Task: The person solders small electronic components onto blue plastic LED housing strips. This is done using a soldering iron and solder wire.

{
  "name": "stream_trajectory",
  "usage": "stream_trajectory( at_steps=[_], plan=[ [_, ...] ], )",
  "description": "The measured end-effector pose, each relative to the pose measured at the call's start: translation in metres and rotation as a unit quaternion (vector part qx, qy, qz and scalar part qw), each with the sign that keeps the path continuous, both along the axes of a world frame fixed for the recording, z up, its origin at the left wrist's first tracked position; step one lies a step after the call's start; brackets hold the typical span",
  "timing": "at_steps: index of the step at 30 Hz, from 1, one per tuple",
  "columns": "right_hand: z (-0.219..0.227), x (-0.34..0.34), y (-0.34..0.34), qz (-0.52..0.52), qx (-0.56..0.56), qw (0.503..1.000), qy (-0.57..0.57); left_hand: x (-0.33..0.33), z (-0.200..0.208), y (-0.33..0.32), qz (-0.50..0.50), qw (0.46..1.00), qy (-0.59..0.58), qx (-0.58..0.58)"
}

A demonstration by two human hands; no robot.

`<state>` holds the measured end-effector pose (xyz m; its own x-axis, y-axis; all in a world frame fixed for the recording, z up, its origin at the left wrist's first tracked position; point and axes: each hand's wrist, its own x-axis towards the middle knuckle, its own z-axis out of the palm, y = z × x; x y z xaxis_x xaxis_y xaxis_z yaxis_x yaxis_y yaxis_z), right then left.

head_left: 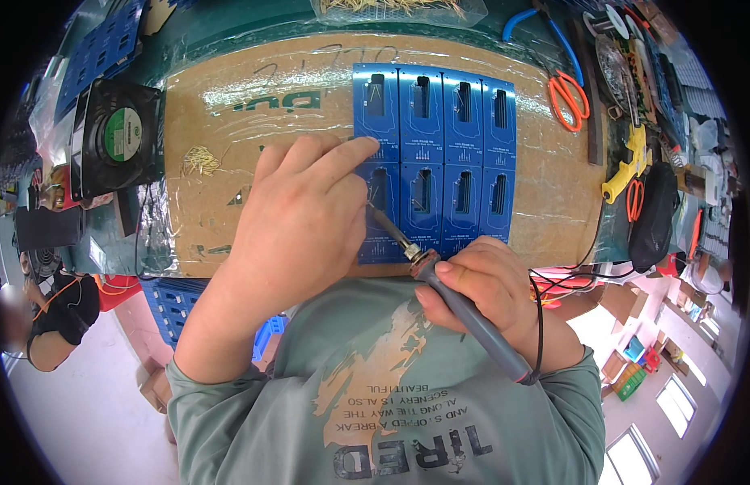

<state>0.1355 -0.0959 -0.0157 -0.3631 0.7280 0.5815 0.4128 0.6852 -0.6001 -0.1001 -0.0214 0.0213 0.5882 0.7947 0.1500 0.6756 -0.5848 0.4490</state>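
A blue panel of circuit boards (422, 153), in two rows with slotted windows, lies on the cardboard. My right hand (488, 287) grips the grey handle of a soldering iron (472, 319). The iron's thin metal tip slants up and left to the lower left board, beside my left hand. My left hand (306, 210) is curled over the panel's left edge, one fingertip resting on the board near the seam between the rows. Its thumb and whatever it may hold are hidden beneath the hand. Thin gold pins show in some of the board windows.
A small pile of gold pins (200, 161) lies on the cardboard (253, 97). A black fan (108, 137) stands at the left. To the right lie orange-handled scissors (569, 101), blue-handled pliers (561, 40), a yellow gun-shaped tool (629, 166) and a black pouch (654, 218). Another person sits far left.
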Motion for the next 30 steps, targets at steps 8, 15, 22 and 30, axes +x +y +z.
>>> stream_trajectory(
  at_steps=[8, 15, 22, 30],
  plan=[
    [0.0, -0.001, 0.0, -0.003, -0.006, 1.0, 0.008, 0.0, 0.001, 0.0, -0.002, 1.0, 0.007, -0.006],
    [0.001, -0.001, -0.002, -0.008, -0.018, 1.0, 0.009, 0.002, 0.002, 0.0, 0.004, 1.0, 0.008, -0.006],
    [0.002, -0.001, -0.002, -0.009, -0.023, 1.0, 0.008, 0.002, 0.002, 0.0, 0.001, 1.0, 0.017, -0.005],
    [0.004, 0.004, 0.0, -0.027, -0.02, 0.999, 0.024, -0.015, 0.001, 0.007, -0.037, 0.995, -0.029, -0.086]
  ],
)
